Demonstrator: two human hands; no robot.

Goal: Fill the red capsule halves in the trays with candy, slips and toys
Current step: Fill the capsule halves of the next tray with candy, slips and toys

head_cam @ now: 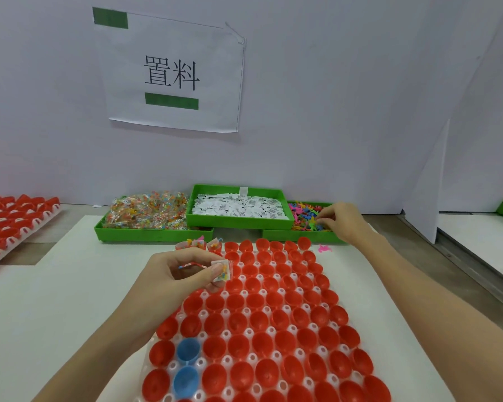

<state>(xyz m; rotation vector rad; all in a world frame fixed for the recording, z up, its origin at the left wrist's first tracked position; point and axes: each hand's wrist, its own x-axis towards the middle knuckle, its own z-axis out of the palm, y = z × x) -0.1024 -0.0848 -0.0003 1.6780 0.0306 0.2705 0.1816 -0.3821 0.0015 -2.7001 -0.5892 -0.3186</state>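
Three green bins sit at the far edge of the table: the candy bin on the left, heaped with clear wrapped sweets; the slip bin in the middle, raised, full of white printed slips; the toy bin on the right, holding small bright plastic figures. One pink toy lies loose on the table just near of the toy bin.

Near me lies the white tray, its pockets set with open red capsule halves. Two blue halves stand in the near left column. At the tray's far left corner, three filled halves already show candy and paper.

My left hand hovers over the tray's far left part, fingers curled, pinching a candy packet with a slip between thumb and forefinger; a thin red-and-white strip also crosses the fingers, possibly another wrapper, too blurred to tell.

My right hand reaches into the toy bin, fingertips bent down and closed among the toys; whether one is actually gripped I cannot tell.

A second tray of red halves sits far left. A paper sign hangs on the wall.
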